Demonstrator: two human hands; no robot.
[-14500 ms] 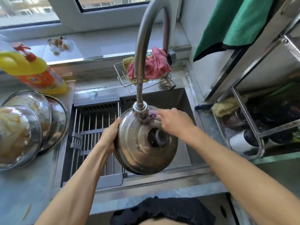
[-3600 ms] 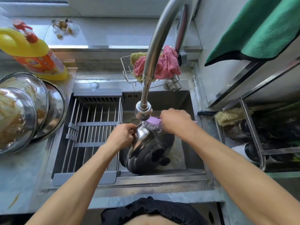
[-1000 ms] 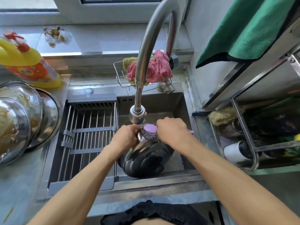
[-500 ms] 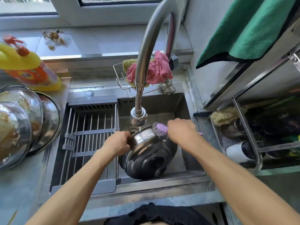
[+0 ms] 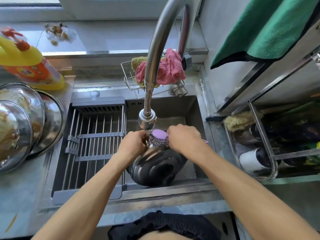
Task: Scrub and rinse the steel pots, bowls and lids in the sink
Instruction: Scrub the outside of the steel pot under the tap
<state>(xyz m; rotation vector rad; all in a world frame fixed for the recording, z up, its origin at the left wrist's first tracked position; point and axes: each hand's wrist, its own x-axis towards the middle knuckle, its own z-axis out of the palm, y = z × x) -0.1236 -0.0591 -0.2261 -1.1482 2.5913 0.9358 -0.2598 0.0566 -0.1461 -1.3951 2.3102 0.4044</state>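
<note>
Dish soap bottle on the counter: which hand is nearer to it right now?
Left. The left hand grips the steel lid over the sink, right of the dish soap bottle. The right hand, holding the scrubber, is farther right.

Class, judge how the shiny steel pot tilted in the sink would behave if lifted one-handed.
The steel pot is probably slippery: smooth, glossy, under the faucet head. Its rounded body, resting tilted, would likely roll if the left hand let go.
</note>
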